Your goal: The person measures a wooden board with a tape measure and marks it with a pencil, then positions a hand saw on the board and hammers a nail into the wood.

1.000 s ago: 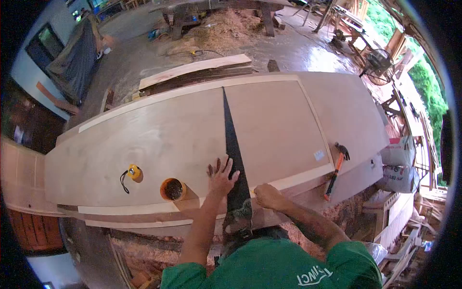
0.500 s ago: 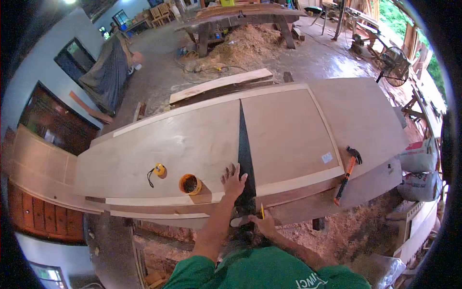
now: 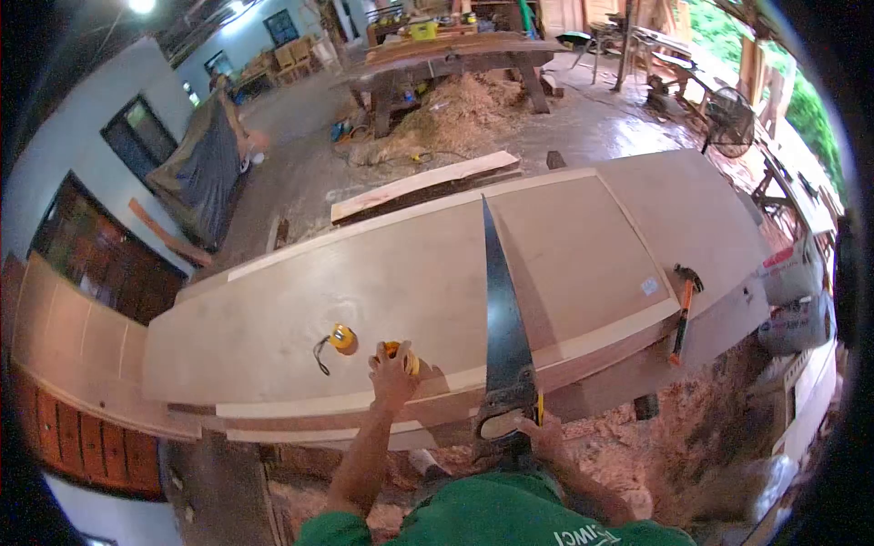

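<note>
My right hand (image 3: 543, 437) grips the handle of a handsaw (image 3: 506, 314), whose long dark blade points away from me over the wooden panel (image 3: 282, 300). A thin yellow pencil (image 3: 540, 408) sticks up beside that hand's fingers. My left hand (image 3: 394, 375) is closed from above around a small round yellow container (image 3: 414, 365) on the panel; the hand covers most of it. Just left of it lies a yellow tape measure (image 3: 342, 338) with a dark wrist strap. A claw hammer (image 3: 683, 314) with an orange and black handle rests at the panel's right side.
Pale strips edge the panel, and a small white label (image 3: 650, 288) sits on its right part. Behind it lies a rough plank (image 3: 428, 185). Farther back are a heavy workbench (image 3: 455, 62), a sawdust pile (image 3: 455, 114) and a fan (image 3: 731, 121). Sacks (image 3: 794, 323) stand at right.
My left hand has left the saw blade and moved left onto the yellow container. The saw, in my right hand, now stands more raised off the panel. The view has shifted slightly.
</note>
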A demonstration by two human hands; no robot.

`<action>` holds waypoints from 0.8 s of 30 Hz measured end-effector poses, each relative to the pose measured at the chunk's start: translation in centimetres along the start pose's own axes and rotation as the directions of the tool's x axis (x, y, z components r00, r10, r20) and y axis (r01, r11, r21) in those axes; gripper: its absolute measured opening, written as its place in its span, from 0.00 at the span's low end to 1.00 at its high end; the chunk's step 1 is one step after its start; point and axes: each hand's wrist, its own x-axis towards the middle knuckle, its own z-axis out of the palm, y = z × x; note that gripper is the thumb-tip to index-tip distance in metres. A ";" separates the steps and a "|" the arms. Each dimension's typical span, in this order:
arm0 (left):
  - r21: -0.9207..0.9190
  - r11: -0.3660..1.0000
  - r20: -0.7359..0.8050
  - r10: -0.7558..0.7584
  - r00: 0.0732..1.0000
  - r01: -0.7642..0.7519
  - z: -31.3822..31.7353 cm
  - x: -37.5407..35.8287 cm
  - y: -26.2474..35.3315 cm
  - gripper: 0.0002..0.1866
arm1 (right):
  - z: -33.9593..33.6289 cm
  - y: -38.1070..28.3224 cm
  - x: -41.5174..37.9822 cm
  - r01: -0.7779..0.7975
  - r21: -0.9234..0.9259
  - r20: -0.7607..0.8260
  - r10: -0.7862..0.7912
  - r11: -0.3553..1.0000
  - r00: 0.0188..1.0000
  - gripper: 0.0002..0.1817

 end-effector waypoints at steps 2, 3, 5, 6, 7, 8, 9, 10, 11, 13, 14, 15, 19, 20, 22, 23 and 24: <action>0.032 0.999 -0.041 0.033 0.999 -0.032 -0.3 0.6 -4.7 0.36 | 3.3 1.0 -0.6 0.013 -0.013 -0.046 -0.013 1.000 0.999 0.16; 0.049 0.998 -0.079 0.030 0.996 -0.027 0.3 0.2 -7.4 0.35 | 5.1 4.4 -0.2 0.001 -0.011 -0.095 -0.002 1.000 0.995 0.15; 0.037 0.982 -0.244 0.188 0.951 -0.184 0.1 -0.4 -14.9 0.34 | 9.3 6.2 0.0 0.038 0.024 -0.094 -0.036 0.999 0.995 0.14; 0.092 0.996 -0.220 0.044 0.975 -0.024 -2.2 -1.3 -16.2 0.34 | 11.7 2.4 -1.3 0.104 0.043 0.051 -0.107 0.994 0.993 0.14; 0.158 0.978 -0.197 -0.102 0.975 0.134 -4.7 -2.5 -17.6 0.34 | 13.9 3.3 -1.3 0.099 0.041 0.042 -0.101 0.994 0.994 0.14; 0.237 0.953 -0.209 -0.139 0.968 0.188 -5.2 -2.6 -21.0 0.34 | 16.3 5.2 -0.7 0.042 -0.033 0.092 -0.039 0.999 0.995 0.15; 0.312 0.919 -0.224 -0.174 0.959 0.240 -5.6 -2.5 -24.8 0.34 | 18.3 6.2 -0.5 -0.012 -0.112 0.136 0.027 0.994 0.990 0.16; 0.277 0.907 -0.211 -0.266 0.941 0.319 -6.2 -1.6 -28.1 0.34 | 19.9 5.2 -0.8 -0.018 -0.113 0.123 0.032 0.993 0.992 0.16; 0.242 0.884 -0.193 -0.361 0.912 0.401 -6.8 -0.8 -30.9 0.35 | 21.4 3.3 -1.0 0.004 -0.123 0.216 0.023 0.992 0.976 0.22; 0.206 0.878 -0.231 -0.386 0.893 0.432 -8.1 0.1 -34.8 0.37 | 23.0 1.7 -1.7 0.025 -0.135 0.319 0.020 0.990 0.947 0.29; 0.171 0.871 -0.275 -0.407 0.871 0.461 -8.9 0.4 -36.7 0.38 | 23.7 1.4 -2.0 0.119 -0.179 0.366 -0.046 0.977 0.929 0.25; 0.178 0.914 -0.285 -0.307 0.908 0.364 -6.6 1.7 -42.0 0.39 | 24.4 1.2 -2.2 0.214 -0.216 0.425 -0.106 0.953 0.899 0.20; 0.354 0.849 -0.405 -0.240 0.882 0.393 -9.0 0.5 -39.0 0.39 | 26.1 5.5 -1.6 0.006 -0.154 0.484 0.070 0.988 0.872 0.20; 0.374 0.855 -0.462 -0.163 0.872 0.358 -9.5 -0.3 -36.5 0.38 | 26.1 6.1 -1.3 0.005 -0.170 0.474 0.077 0.985 0.877 0.20; 0.287 0.930 -0.536 -0.045 0.843 0.231 -6.7 -0.8 -32.7 0.37 | 26.3 5.7 -1.1 -0.003 -0.182 0.485 0.093 0.983 0.869 0.21; 0.214 0.965 -0.566 -0.005 0.824 0.152 -4.5 -0.6 -31.5 0.37 | 26.8 3.9 -1.2 -0.102 -0.164 0.564 0.178 0.981 0.806 0.24; -0.018 0.997 -0.466 -0.072 0.882 0.072 -3.0 -1.2 -29.5 0.38 | 27.6 2.8 -1.2 -0.196 -0.152 0.639 0.248 0.969 0.729 0.27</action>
